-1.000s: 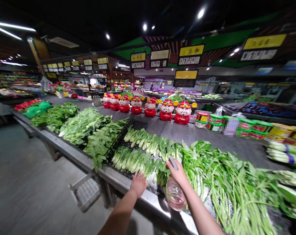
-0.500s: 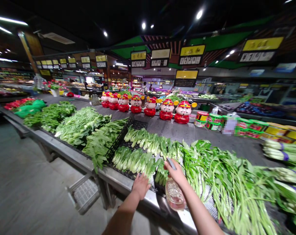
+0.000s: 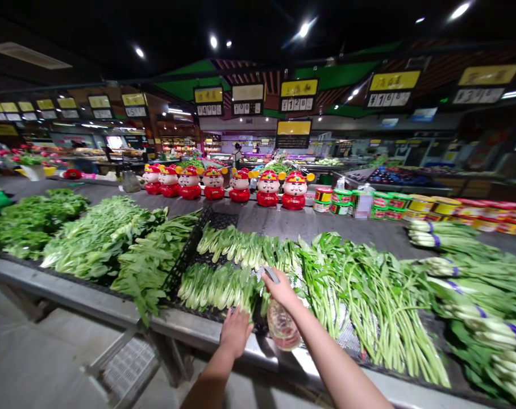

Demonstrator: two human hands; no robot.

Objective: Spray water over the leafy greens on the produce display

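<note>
My left hand (image 3: 236, 332) hangs open and palm down at the front of the stall, its fingertips at the stems of the bok choy (image 3: 217, 287). My right hand (image 3: 281, 289) grips a clear plastic spray bottle (image 3: 282, 325) with a grey nozzle, which points down toward the bok choy. Water shows inside the bottle. To the right lie long-stemmed leafy greens (image 3: 369, 301), and a black plastic crate (image 3: 190, 250) stands tilted behind the bok choy.
A metal table edge (image 3: 70, 289) runs along the front, with a wire basket (image 3: 128, 366) below it on the grey floor. Red figurines (image 3: 241, 187) stand in a row beyond the vegetables, with stacked tubs (image 3: 341, 201) to their right. A person (image 3: 237, 156) stands far back.
The view has turned right, so the whole stall slides left in the frame. Both hands sit slightly further left, and the spray bottle stays in my right hand.
</note>
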